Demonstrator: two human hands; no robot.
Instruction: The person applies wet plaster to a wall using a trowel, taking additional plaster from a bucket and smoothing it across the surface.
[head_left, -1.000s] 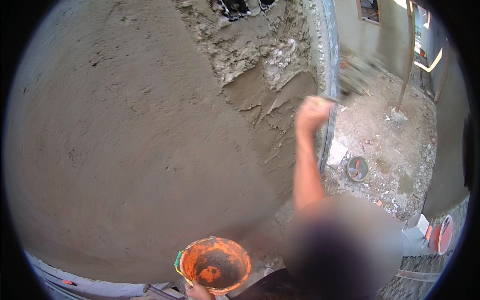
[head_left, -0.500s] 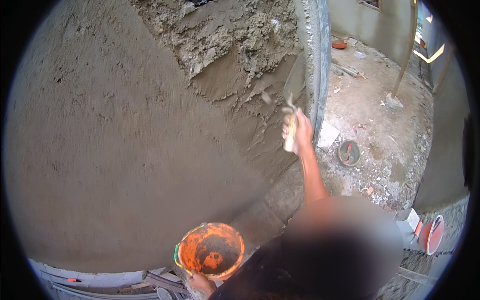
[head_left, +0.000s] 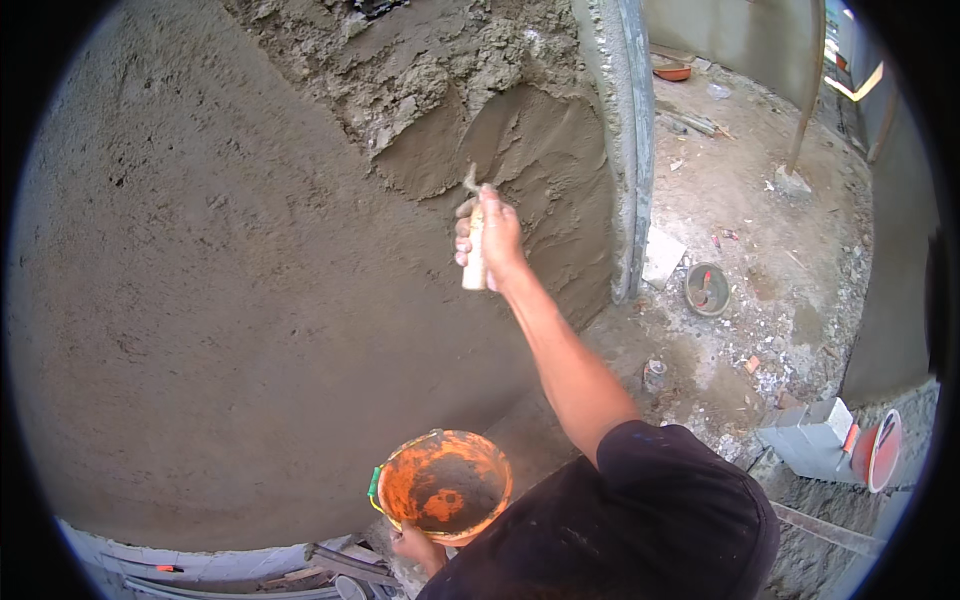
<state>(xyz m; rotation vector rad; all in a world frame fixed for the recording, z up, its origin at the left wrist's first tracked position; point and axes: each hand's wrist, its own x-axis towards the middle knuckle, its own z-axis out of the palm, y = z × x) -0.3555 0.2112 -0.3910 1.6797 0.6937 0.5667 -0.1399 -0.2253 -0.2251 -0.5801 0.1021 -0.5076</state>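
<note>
My right hand [head_left: 507,238] is closed round the pale handle of a trowel [head_left: 475,255]. The trowel's blade is up against wet grey mortar on the wall [head_left: 240,320] and is hard to tell apart from it. Above the blade the mortar is rough and lumpy; to the left and below, the surface looks smoother. Low down, my left hand [head_left: 420,548] grips the near rim of an orange bucket [head_left: 402,472] with a green-sleeved wire handle. Some grey mortar coats the bucket's inside and lies in its bottom.
A straight grey edge strip [head_left: 636,150] borders the wall on the right. Beyond it, on littered ground, stand a dark bucket [head_left: 707,290] with a red-handled tool and a wooden pole [head_left: 808,100]. Grey blocks [head_left: 808,438] and a red bucket [head_left: 884,450] are at lower right.
My right hand has swept the trowel left, away from the edge strip, and the mortar there looks smoother. The bucket and my left hand have shifted slightly right in view.
</note>
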